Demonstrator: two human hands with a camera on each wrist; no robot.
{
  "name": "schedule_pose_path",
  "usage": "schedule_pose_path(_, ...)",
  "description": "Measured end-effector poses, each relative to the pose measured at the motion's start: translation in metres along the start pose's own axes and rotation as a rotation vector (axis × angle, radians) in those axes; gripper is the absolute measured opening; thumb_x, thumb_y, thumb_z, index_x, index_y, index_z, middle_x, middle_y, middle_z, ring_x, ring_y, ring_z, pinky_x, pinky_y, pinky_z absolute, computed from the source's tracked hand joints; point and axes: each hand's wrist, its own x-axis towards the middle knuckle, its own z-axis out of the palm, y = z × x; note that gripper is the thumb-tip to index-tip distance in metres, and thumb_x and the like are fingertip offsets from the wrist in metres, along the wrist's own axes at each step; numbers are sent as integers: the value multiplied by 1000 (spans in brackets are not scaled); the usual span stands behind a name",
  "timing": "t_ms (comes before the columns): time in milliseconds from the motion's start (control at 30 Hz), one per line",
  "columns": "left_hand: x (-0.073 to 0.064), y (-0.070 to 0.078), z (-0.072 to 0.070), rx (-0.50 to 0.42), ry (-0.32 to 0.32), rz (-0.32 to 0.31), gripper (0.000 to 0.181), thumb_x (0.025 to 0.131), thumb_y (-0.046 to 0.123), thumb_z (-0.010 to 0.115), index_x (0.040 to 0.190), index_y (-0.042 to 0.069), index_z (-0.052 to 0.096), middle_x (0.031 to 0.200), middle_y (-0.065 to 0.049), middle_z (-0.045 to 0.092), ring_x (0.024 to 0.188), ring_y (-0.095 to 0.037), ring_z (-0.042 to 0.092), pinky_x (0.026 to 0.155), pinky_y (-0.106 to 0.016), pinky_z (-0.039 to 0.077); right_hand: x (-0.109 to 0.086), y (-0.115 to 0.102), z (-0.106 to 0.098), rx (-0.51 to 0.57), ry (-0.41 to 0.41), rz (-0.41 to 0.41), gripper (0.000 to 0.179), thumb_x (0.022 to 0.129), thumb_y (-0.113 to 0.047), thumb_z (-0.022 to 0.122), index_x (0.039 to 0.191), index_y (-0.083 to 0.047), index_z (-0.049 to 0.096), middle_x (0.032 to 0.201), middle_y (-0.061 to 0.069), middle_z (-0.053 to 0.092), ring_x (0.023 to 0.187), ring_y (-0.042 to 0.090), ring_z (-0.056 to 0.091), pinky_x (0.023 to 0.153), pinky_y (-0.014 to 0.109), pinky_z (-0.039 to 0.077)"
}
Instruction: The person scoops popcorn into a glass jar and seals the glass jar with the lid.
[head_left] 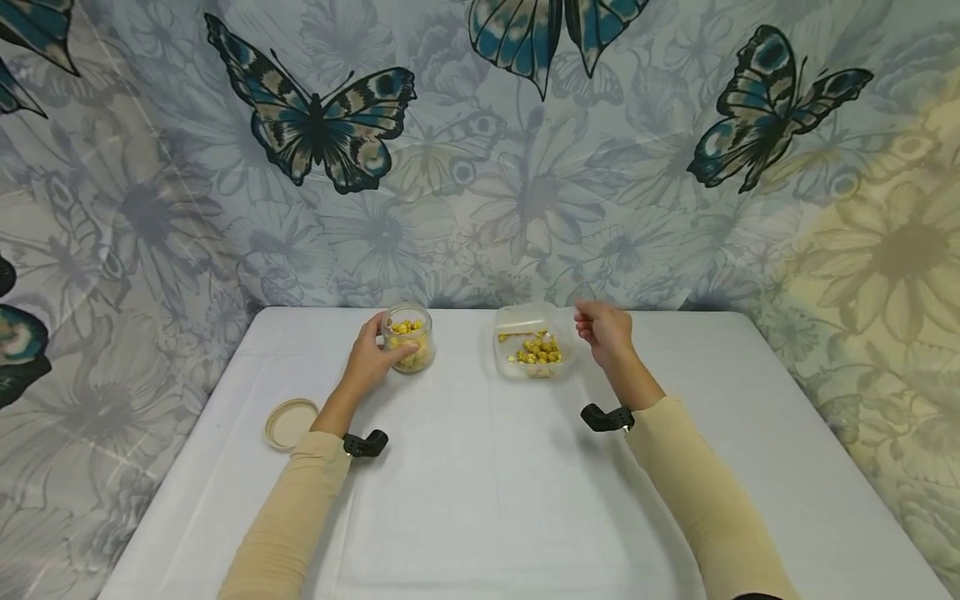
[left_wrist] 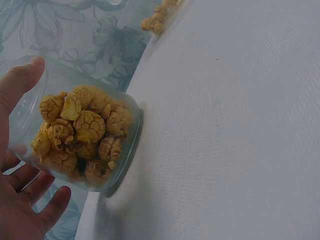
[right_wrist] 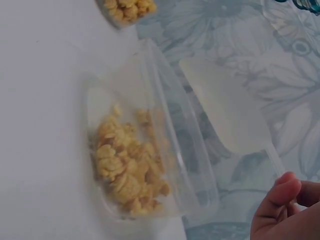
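My left hand (head_left: 367, 360) grips a clear glass jar (left_wrist: 127, 107) partly filled with yellow caramel popcorn (left_wrist: 90, 125); its thumb lies on one side and the fingers on the other. The jar stands upright and uncapped on the table. To its right is a clear plastic container (right_wrist: 187, 160) with more popcorn (right_wrist: 127, 170) in the bottom. Over that container's far side, my right hand (head_left: 606, 333) pinches the thin handle of a translucent white scoop (right_wrist: 230, 107). The scoop's blade appears bare in the right wrist view.
A round lid with a beige rim (head_left: 291, 423) lies on the white-covered table (head_left: 480, 500), left of my left forearm. Behind the table's far edge hangs a floral cloth with butterflies (head_left: 315, 125). Black wrist cameras (head_left: 366, 443) stick out from both sleeves.
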Motion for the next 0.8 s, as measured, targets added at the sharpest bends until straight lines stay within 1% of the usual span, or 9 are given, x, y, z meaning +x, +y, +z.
schedule_pose_path(67,-1,1,0,2,-1,-4,94,81,40,78,153,8,26,145,-17,39,135,-30,39,111,-48,38,0,4,-3,-9,12,11,10,93,-10,63,84,-5,62,58,-3,61,48,5,53,45,14,45)
schedule_pose_path(167,-2,2,1,1,3,-7,92,82,39,78,152,8,27,144,-17,39,135,-30,39,111,-48,39,1,9,-6,-32,21,21,11,93,-11,64,84,-5,62,58,-4,61,48,5,52,45,14,45)
schedule_pose_path(233,-3,2,1,4,3,-7,92,82,38,78,152,8,26,145,-17,38,135,-30,39,111,-48,39,1,12,-8,-28,33,24,11,93,-10,64,83,-4,63,57,-4,61,48,5,52,45,14,45)
schedule_pose_path(433,-2,3,2,-1,2,-8,91,82,38,78,152,8,27,145,-17,38,135,-30,39,111,-48,39,3,19,-15,-18,66,47,9,94,-11,63,89,-4,64,59,-4,60,50,5,52,45,15,44)
schedule_pose_path(533,-2,3,1,-2,5,-6,91,82,39,78,152,8,28,145,-17,38,136,-30,39,111,-49,38,5,23,-17,-21,71,58,9,94,-11,64,89,-3,64,59,-3,60,50,5,51,45,15,44)
schedule_pose_path(667,-1,3,1,5,3,-2,92,82,39,77,152,8,27,147,-17,37,137,-30,38,112,-49,38,6,28,-18,-16,73,63,11,93,-8,64,82,-4,64,57,-3,60,48,5,51,44,14,44)
schedule_pose_path(800,-2,3,1,-1,2,-5,91,82,38,78,152,8,27,147,-17,37,137,-30,38,112,-49,38,6,33,-19,-18,69,49,16,92,-6,64,76,-5,64,55,-3,59,46,4,52,43,14,44)
